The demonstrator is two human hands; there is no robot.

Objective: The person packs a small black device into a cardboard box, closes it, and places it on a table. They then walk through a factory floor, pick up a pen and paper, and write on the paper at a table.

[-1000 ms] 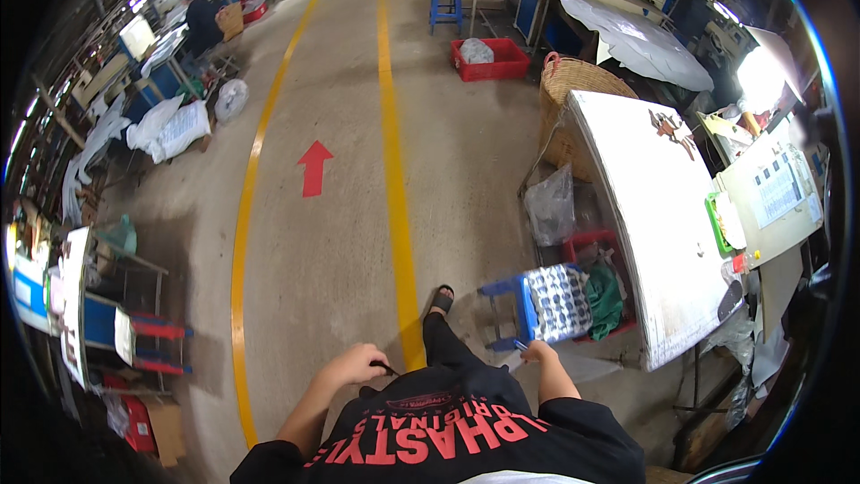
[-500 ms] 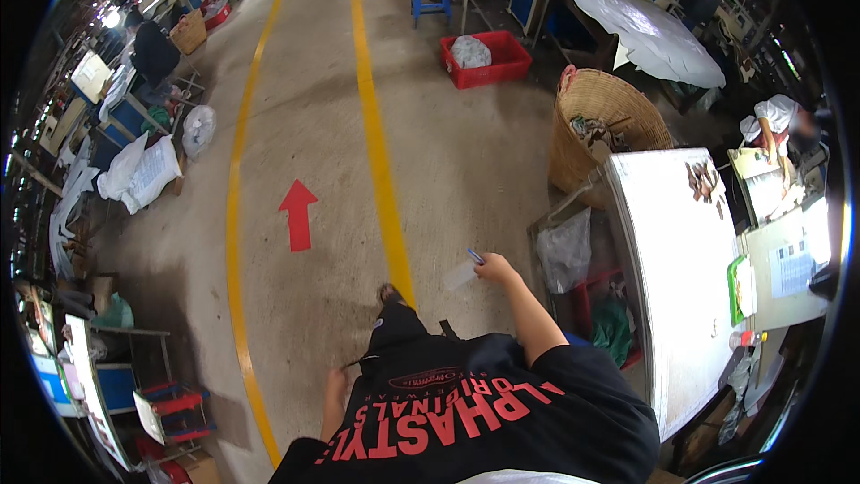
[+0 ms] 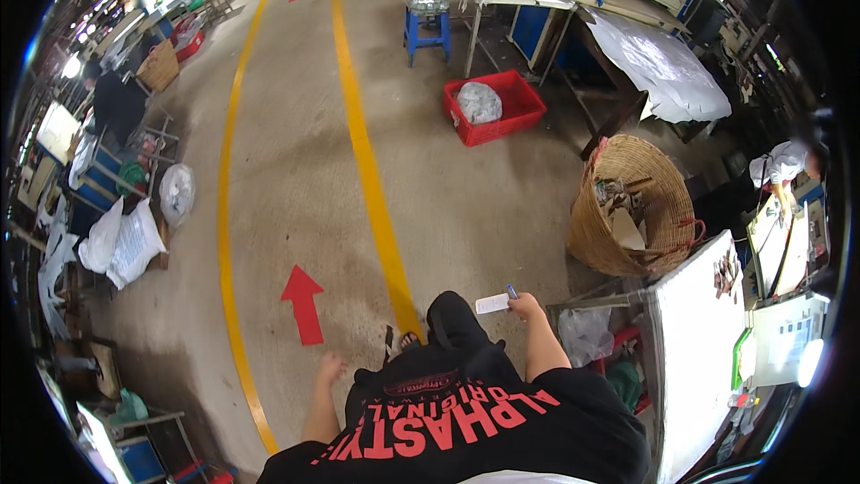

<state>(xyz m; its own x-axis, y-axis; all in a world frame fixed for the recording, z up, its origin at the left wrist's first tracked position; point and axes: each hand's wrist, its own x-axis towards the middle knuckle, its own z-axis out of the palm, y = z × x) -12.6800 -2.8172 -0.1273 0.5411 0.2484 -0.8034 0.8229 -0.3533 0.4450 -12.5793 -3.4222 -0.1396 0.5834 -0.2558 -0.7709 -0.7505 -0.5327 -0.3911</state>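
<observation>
A blue pen and a small white slip of paper are held together in my right hand, which is closed in front of me, near a white-topped table. The slip sticks out to the left, over the floor. My left hand hangs beside my body, apart from any object. Motion smears its fingers, and I see nothing held in it.
A wicker basket of scraps stands ahead right, by the white-topped table. Further on are a red bin and a blue stool. Yellow lines and a red arrow mark the floor. Seated workers are at both sides.
I have walked forward: the basket, red bin and floor arrow appear lower and nearer. My left hand has swung forward and up. The paper slip in my right hand now shows its face more.
</observation>
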